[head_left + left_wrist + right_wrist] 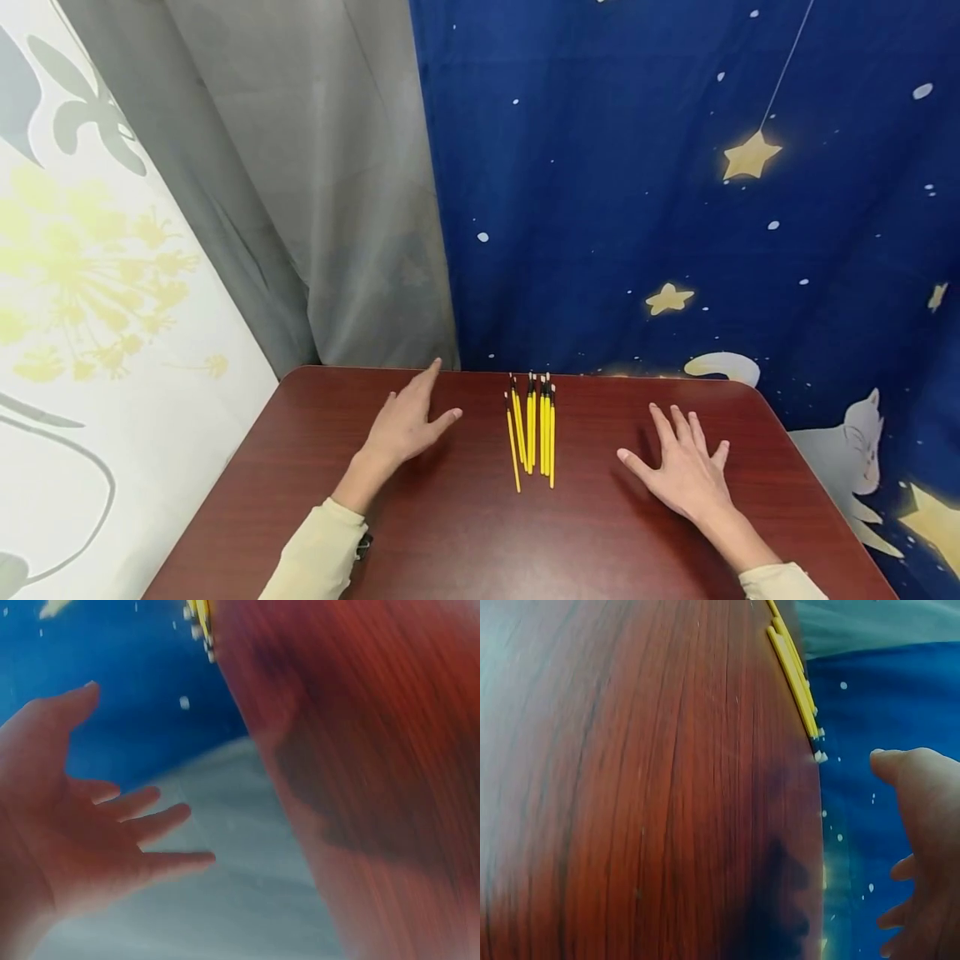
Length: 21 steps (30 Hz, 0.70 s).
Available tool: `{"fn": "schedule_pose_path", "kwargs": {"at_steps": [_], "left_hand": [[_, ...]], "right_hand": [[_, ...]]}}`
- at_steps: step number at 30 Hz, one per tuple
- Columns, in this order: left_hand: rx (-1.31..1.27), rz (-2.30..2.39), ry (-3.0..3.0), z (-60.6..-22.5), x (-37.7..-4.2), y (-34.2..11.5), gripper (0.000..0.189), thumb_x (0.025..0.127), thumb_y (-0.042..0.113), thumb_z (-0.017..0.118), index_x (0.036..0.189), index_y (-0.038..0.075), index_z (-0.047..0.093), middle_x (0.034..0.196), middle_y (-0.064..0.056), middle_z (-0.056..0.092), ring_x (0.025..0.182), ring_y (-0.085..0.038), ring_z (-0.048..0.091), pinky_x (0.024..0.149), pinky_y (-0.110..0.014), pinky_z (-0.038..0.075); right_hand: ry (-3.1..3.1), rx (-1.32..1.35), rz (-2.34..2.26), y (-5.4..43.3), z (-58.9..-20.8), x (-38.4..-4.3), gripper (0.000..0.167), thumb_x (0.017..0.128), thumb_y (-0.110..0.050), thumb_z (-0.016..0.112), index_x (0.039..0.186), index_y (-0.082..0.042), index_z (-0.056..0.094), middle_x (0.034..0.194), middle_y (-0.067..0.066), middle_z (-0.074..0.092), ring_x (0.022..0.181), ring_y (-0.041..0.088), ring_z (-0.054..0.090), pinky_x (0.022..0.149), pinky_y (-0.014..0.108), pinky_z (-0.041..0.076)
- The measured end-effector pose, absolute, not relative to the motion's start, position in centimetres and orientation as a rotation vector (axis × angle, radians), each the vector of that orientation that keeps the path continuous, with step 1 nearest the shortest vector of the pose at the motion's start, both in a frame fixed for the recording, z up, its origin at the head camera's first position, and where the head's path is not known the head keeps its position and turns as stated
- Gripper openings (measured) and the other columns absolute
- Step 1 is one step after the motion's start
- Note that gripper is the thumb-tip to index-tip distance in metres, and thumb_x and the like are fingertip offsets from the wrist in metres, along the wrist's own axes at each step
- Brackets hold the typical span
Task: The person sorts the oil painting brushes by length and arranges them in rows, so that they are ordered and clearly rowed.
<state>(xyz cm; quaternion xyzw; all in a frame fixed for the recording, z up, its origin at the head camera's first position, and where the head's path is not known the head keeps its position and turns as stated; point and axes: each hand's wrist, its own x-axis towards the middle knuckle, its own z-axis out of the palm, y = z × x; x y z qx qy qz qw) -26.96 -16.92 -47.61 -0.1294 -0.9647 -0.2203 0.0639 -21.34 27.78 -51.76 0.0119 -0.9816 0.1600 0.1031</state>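
Note:
Several thin paintbrushes (530, 433) with yellow handles and pale tips lie side by side near the far edge of the table, tips pointing away. To their left, my left hand (405, 423) hovers over the wood with fingers spread and nothing in it. On the other side, my right hand (687, 472) is also spread, palm down and apart from the brushes. The left wrist view shows the left hand (75, 825) with its fingers extended. Yellow handles (791, 671) of the brushes appear at the top of the right wrist view, beyond the right thumb.
The dark red wooden table (465, 533) has rounded far corners. Behind it hang a grey curtain (360, 208) and a blue curtain (600, 183) with stars. A pale patterned surface (112, 333) stands on the left.

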Motion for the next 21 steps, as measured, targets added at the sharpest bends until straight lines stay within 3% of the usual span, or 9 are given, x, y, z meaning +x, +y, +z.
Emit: {"fn": "schedule_pose_path", "kwargs": {"at_steps": [3, 6, 11, 17, 21], "left_hand": [[-0.450, -0.670, -2.925, -47.9, -26.8, -15.3, 0.093, 0.099, 0.056, 0.066, 0.171, 0.024, 0.017, 0.173, -0.005, 0.035, 0.153, -0.029, 0.046, 0.116, -0.058, 0.046], [-0.498, -0.663, -2.942, -48.1, -26.7, -14.1, 0.094, 0.098, 0.057, 0.067, 0.171, 0.025, 0.017, 0.173, -0.003, 0.034, 0.154, -0.026, 0.046, 0.116, -0.051, 0.048], [-0.562, -0.637, -2.959, -48.3, -26.7, -12.2, 0.091, 0.099, 0.056, 0.066, 0.170, 0.022, 0.022, 0.171, -0.006, 0.039, 0.153, -0.027, 0.048, 0.117, -0.051, 0.047], [-0.621, -0.645, -2.989, -48.5, -26.8, -10.0, 0.086, 0.101, 0.052, 0.066, 0.169, 0.019, 0.025, 0.165, -0.010, 0.047, 0.146, -0.030, 0.055, 0.113, -0.052, 0.051], [-0.677, -0.619, -2.990, -48.7, -27.1, -8.7, 0.085, 0.101, 0.050, 0.067, 0.169, 0.019, 0.025, 0.164, -0.008, 0.049, 0.143, -0.028, 0.057, 0.111, -0.050, 0.053]], "right_hand": [[-2.907, 0.045, 0.480, 27.2, -51.8, -21.4, 0.105, 0.089, -0.077, 0.064, 0.166, -0.014, 0.030, 0.167, 0.029, 0.032, 0.155, 0.056, 0.024, 0.106, 0.093, 0.012], [-2.919, 0.044, 0.504, 26.7, -51.9, -21.3, 0.105, 0.089, -0.076, 0.065, 0.167, -0.015, 0.029, 0.164, 0.029, 0.036, 0.155, 0.055, 0.027, 0.106, 0.092, 0.015], [-2.926, 0.048, 0.524, 26.0, -52.2, -21.4, 0.105, 0.089, -0.076, 0.064, 0.167, -0.015, 0.029, 0.160, 0.029, 0.041, 0.152, 0.053, 0.033, 0.107, 0.089, 0.022], [-2.941, 0.015, 0.537, 24.7, -52.2, -21.8, 0.105, 0.093, -0.078, 0.057, 0.166, -0.011, 0.027, 0.159, 0.029, 0.043, 0.145, 0.053, 0.042, 0.101, 0.080, 0.042], [-2.949, -0.004, 0.569, 23.9, -52.2, -22.1, 0.103, 0.094, -0.078, 0.055, 0.166, -0.010, 0.027, 0.160, 0.030, 0.042, 0.146, 0.053, 0.042, 0.100, 0.077, 0.044]]}}
